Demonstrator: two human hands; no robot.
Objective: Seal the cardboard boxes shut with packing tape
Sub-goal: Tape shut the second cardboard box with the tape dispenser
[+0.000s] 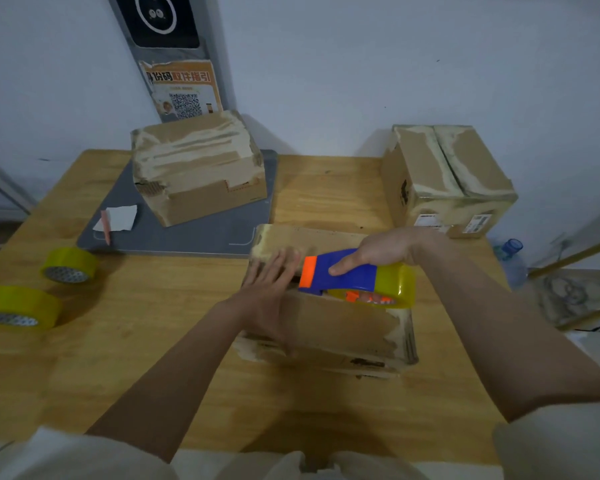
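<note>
Box (329, 323) sits mid-table (153, 341), w/ dispenser (354, 277) on its top near the far edge; right hand (385, 249) has its grip clamped on the dispenser, index finger along the blue body, left hand (274, 285) flat on the lid w/ fingers straight, holding nothing. Step looks like laying a strip: prob. best to keep the left palm pinning the flaps, pull the dispenser low & steady along the seam, run tape over the edge before cutting. 2 more boxes (198, 168) (447, 178) at the back, spare rolls (70, 265) (20, 308) well left.

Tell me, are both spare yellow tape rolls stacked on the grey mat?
No. The two spare tape rolls lie apart on the bare wooden table, left of the grey mat.
</note>
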